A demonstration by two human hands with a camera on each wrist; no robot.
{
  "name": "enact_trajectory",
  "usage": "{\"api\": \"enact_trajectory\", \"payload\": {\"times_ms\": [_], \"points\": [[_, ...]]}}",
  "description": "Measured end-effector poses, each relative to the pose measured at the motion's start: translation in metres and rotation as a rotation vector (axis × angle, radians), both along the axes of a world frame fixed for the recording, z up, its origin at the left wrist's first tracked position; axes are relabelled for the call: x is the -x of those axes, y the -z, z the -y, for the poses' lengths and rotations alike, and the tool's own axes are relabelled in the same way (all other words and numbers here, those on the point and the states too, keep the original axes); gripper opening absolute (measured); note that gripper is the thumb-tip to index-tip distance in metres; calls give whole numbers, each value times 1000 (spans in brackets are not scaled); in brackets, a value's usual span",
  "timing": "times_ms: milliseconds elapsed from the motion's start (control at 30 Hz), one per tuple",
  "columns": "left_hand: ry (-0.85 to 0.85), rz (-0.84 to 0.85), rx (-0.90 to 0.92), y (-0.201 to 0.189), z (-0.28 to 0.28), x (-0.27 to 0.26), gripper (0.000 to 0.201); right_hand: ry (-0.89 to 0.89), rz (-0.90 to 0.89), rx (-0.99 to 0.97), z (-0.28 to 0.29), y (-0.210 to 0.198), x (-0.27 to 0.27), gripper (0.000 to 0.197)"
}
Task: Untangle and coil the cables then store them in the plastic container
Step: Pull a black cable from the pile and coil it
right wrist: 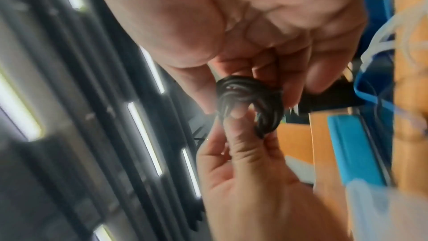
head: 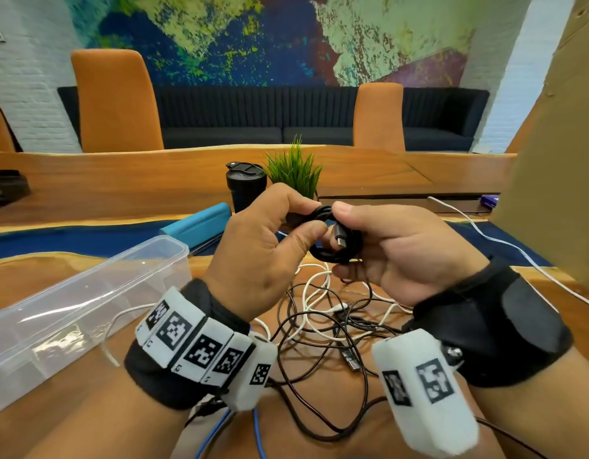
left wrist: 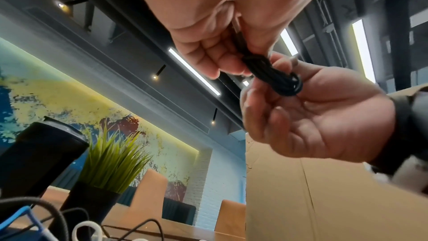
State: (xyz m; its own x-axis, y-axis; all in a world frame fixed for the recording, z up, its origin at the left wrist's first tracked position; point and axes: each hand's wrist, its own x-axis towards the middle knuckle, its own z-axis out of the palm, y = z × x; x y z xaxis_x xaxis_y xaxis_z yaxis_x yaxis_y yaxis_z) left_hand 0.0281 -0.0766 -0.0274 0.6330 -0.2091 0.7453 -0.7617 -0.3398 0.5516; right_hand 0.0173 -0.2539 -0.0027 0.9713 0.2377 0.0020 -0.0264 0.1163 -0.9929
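Both hands hold a small black cable coil (head: 332, 236) in the air above the worktop (head: 319, 405): the left hand (head: 263, 256) pinches one side of the loops between thumb and fingers, and the right hand (head: 399, 250) curls around the other side with the plug end against its thumb. The coil looks light, limp and springy, so its loops would likely fan open if let go. The surest grip squeezes across all turns at once while carrying it to the plastic container (head: 87, 293) at the left, leaving the tangled cables (head: 322, 319) below undisturbed.
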Motion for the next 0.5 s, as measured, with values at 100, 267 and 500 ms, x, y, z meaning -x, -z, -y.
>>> {"api": "enact_trajectory", "payload": {"times_ms": [100,267,500], "points": [[45,-211,-70,-4,-9,-5,22,58,103,203,5,-4,3,32],[117,-334,0,-20,-28,-11,48,259,135,507,55,-25,-7,36],[1,-293,244,-43,-61,-10,26,290,-196,983,128,3,-29,23]]}}
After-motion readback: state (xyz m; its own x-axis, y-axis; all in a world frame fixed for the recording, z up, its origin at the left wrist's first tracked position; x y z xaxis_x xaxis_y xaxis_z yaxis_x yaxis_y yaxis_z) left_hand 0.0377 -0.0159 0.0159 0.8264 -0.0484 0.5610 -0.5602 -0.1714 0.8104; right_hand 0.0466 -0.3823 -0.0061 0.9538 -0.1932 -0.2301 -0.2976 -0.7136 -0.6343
